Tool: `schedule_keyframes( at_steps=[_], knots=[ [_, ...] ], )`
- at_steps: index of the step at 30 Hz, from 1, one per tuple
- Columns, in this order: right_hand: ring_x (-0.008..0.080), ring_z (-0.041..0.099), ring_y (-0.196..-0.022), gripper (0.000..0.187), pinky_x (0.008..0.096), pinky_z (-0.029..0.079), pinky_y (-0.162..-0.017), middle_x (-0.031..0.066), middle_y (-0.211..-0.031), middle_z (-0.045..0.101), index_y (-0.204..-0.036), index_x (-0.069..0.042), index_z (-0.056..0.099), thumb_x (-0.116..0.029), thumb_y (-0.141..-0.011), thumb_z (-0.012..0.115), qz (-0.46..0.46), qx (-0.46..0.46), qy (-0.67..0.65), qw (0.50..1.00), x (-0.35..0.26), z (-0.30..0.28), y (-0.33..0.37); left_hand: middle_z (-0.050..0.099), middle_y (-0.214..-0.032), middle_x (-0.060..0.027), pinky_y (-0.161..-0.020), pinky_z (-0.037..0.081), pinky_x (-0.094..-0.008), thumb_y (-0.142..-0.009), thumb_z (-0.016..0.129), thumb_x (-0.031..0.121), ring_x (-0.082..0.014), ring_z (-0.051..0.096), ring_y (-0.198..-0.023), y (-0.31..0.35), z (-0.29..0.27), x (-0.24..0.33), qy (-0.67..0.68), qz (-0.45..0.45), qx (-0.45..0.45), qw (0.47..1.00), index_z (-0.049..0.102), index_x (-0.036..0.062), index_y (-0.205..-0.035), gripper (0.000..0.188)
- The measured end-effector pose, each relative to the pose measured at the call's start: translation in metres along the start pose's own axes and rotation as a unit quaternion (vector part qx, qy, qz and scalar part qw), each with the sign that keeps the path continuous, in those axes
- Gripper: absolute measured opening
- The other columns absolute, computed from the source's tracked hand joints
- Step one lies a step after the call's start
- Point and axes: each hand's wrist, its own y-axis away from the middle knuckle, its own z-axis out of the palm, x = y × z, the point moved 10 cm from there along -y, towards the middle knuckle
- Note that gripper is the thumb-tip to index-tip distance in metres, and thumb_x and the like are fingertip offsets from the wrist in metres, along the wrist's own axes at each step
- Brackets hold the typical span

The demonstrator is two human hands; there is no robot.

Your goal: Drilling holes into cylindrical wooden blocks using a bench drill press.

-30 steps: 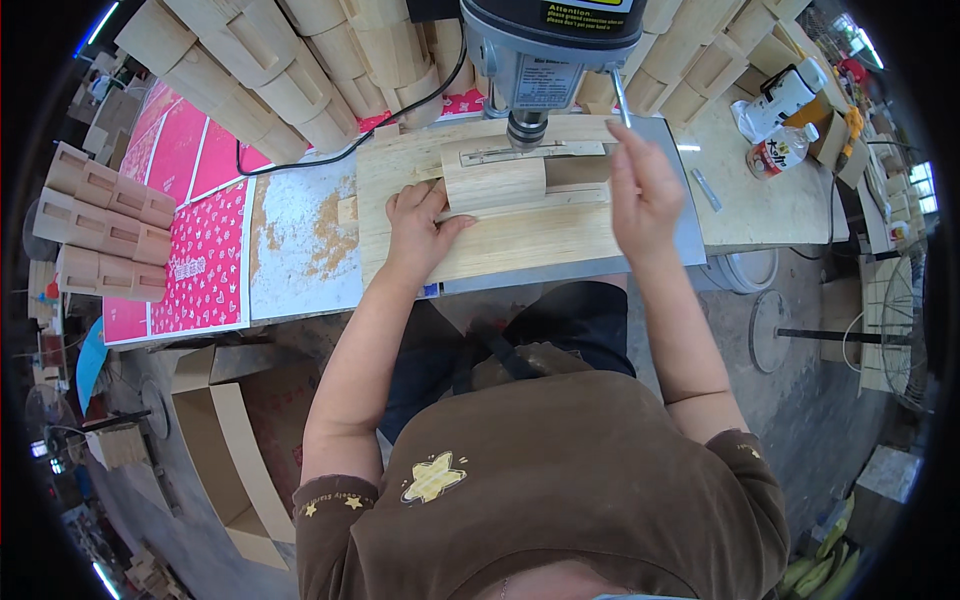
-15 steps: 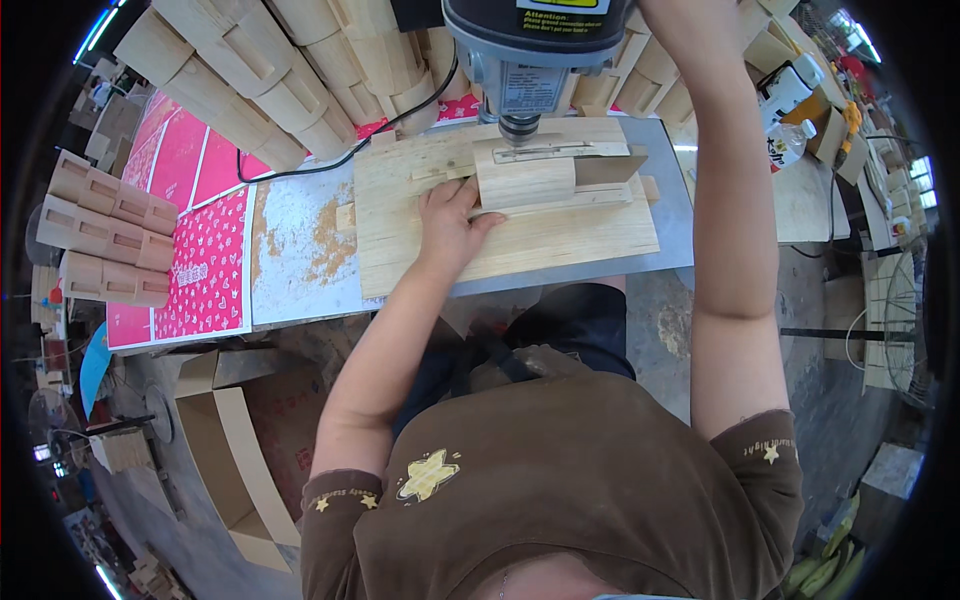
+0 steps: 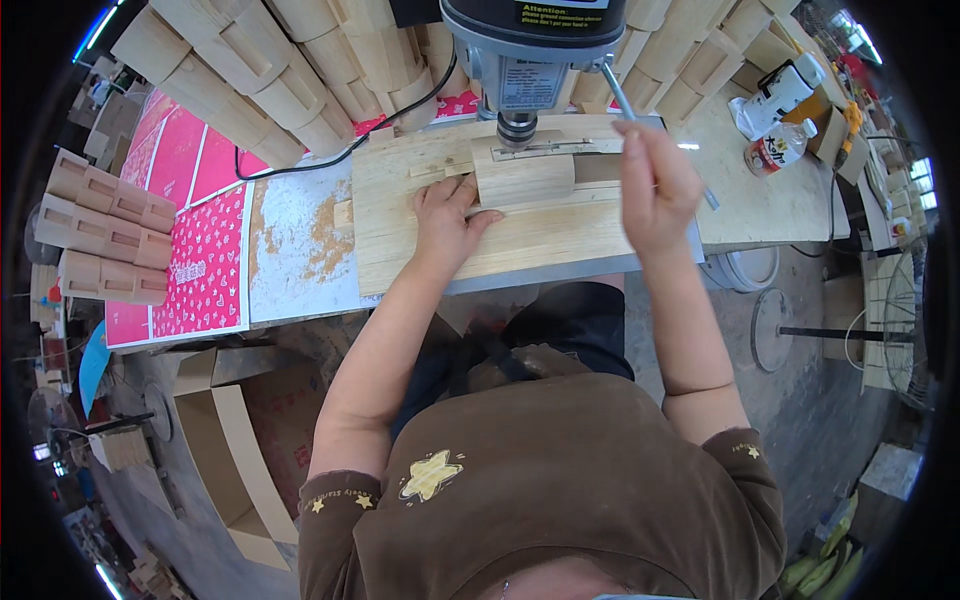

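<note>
My left hand lies on a pale board, its fingers and thumb against the left end of a curved wooden block. The block sits in a wooden jig fixed on the board. Above its back edge is the metal chuck of a drill press; whether a bit touches the wood I cannot tell. My right hand, slightly blurred, is to the right of the block. Its fingers are closed at the end of the drill press's metal lever.
Curved wooden pieces are stacked behind, with more at the left. A black cable crosses the pink-covered table. Sawdust lies left of the board. A plastic bottle stands at the right. A cardboard box is on the floor.
My right hand has come down from beyond the top edge to the lever, right of the block. The lever has come into view. My left hand stays against the block.
</note>
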Motion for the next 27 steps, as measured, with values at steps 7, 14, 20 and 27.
schedule_keyframes(
  at_steps=[7, 14, 20, 27],
  knots=[
    [0.0206, 0.048, -0.054, 0.006, 0.0321, 0.034, -0.052, 0.0054, -0.062, 0.052, -0.084, -0.003, 0.064, -0.004, -0.078, 0.061, -0.06, 0.036, -0.023, 0.997, 0.022, 0.021, 0.026, 0.056, -0.079, -0.0043, -0.087, 0.03, -0.0396, -0.066, 0.075, 0.032, -0.0237, 0.053, -0.086, 0.001, 0.003, -0.001, -0.002, -0.008, -0.009, 1.0, 0.062, 0.0074, -0.107, 0.05],
    [0.0116, 0.054, -0.066, 0.011, 0.0252, 0.041, -0.06, 0.0048, -0.065, 0.055, -0.089, -0.001, 0.063, -0.011, -0.086, 0.059, -0.003, 0.014, 0.03, 0.999, -0.008, -0.004, -0.09, 0.055, -0.077, -0.0029, -0.089, 0.029, -0.0392, -0.065, 0.076, 0.032, -0.0225, 0.053, -0.086, 0.008, -0.003, -0.007, 0.007, -0.021, -0.001, 1.0, 0.062, 0.0082, -0.106, 0.05],
    [0.0236, 0.061, -0.072, 0.027, 0.0325, 0.045, -0.066, 0.014, -0.07, 0.061, -0.085, -0.002, 0.063, -0.026, -0.089, 0.052, 0.011, -0.004, 0.078, 0.997, 0.051, 0.037, -0.151, 0.058, -0.092, -0.0025, -0.094, 0.026, -0.0423, -0.059, 0.081, 0.029, -0.0204, 0.053, -0.096, 0.001, 0.017, -0.022, 0.134, -0.14, -0.046, 0.98, 0.066, 0.0096, -0.103, 0.05],
    [0.03, 0.055, -0.092, 0.039, 0.0394, 0.043, -0.08, 0.0131, -0.092, 0.061, -0.109, -0.005, 0.057, -0.02, -0.075, 0.07, 0.004, -0.301, 0.026, 0.953, 0.104, 0.055, 0.009, 0.057, -0.092, -0.0015, -0.094, 0.025, -0.0431, -0.058, 0.081, 0.026, -0.0201, 0.054, -0.094, -0.008, 0.019, -0.027, 0.209, -0.136, -0.026, 0.968, 0.066, 0.0095, -0.095, 0.043]
  ],
)
